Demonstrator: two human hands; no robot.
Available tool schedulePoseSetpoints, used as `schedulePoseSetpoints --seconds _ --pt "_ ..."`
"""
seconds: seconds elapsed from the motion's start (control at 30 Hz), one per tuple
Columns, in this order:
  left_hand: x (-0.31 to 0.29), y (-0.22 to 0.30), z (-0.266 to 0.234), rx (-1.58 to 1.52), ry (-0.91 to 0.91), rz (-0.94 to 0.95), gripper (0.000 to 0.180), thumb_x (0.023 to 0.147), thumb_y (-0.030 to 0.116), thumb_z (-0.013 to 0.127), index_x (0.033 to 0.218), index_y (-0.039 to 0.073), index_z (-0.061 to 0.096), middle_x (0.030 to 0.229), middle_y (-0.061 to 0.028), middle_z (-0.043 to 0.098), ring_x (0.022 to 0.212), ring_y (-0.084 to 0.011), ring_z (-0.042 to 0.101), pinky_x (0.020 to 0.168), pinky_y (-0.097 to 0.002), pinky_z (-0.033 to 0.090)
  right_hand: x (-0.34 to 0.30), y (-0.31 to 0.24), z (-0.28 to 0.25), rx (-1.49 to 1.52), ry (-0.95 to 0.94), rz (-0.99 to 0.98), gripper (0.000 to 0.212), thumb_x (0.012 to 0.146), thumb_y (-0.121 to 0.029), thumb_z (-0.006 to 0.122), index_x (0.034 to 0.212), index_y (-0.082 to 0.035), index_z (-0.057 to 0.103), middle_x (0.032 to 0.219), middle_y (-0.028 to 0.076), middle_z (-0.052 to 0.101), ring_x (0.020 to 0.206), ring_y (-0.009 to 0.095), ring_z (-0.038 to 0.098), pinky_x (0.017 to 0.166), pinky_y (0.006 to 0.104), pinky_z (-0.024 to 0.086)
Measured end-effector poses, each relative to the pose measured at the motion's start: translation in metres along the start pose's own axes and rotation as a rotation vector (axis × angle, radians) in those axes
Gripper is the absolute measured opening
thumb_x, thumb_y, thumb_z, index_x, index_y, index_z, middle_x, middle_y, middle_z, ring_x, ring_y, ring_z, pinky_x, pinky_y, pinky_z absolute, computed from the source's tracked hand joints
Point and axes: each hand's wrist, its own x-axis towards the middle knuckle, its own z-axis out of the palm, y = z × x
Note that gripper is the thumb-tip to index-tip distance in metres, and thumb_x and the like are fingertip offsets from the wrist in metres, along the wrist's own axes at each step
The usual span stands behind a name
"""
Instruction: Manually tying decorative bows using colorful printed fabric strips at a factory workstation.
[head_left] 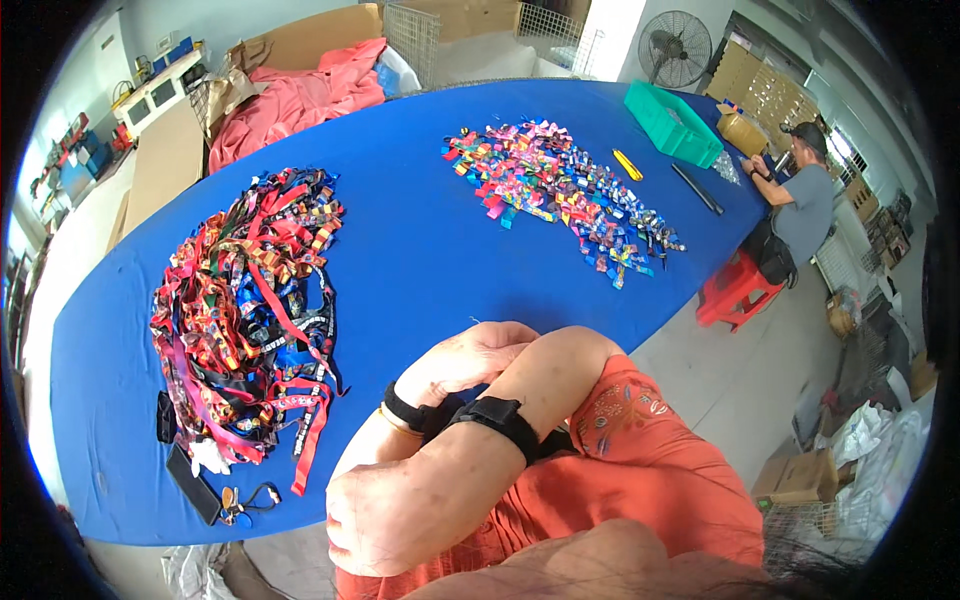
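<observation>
A busy workroom with a big blue surface point(420, 250)

A round fan point(675, 45) stands by the white wall. A red stool point(735, 290) sits on the grey floor point(760, 370), near cardboard boxes point(800, 478).

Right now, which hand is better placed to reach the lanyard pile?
Probably left: the left hand is at the table edge, nearer the lanyard pile; the right hand sits over the lap.

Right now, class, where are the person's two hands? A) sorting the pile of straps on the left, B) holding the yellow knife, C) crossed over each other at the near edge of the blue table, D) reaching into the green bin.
C: the left hand and right hand lie crossed at the blue table edge, apart from the pile of straps.
</observation>
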Motion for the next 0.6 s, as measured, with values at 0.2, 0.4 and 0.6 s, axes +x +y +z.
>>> schedulePoseSetpoints --seconds 0.2,0.4,0.6 --pt "-0.002 -0.005 -0.019 0.090 -0.019 -0.092 0.036 0.098 0.024 0.063 0.122 -0.003 0.060 0.108 -0.0067 0.068 0.094 -0.0117 0.062 0.084 -0.0269 0.050 0.012 -0.002 0.009 0.102 -0.017 0.050 0.019 0.078 -0.024 0.063 0.083 -0.006 0.065 0.077 0.007 0.066 0.068 0.022 0.064 0.051 0.0364 0.045" --pt "0.006 -0.016 -0.016 0.083 0.009 0.023 0.036 0.096 0.024 0.059 0.121 -0.002 0.060 0.093 -0.0018 0.065 0.077 -0.0073 0.057 0.066 -0.0224 0.049 0.007 -0.005 0.024 0.186 -0.083 0.027 0.026 0.084 -0.021 0.060 0.093 0.003 0.063 0.082 0.011 0.066 0.076 0.026 0.066 0.063 0.0373 0.050" --pt "0.012 -0.029 -0.029 0.100 -0.051 -0.034 0.036 0.096 0.023 0.058 0.123 -0.001 0.061 0.093 -0.0014 0.065 0.078 -0.0079 0.058 0.066 -0.0231 0.050 -0.007 -0.009 0.031 0.087 0.099 0.039 0.012 0.076 -0.018 0.064 0.078 -0.007 0.066 0.081 0.005 0.066 0.068 0.021 0.063 0.054 0.0374 0.042"
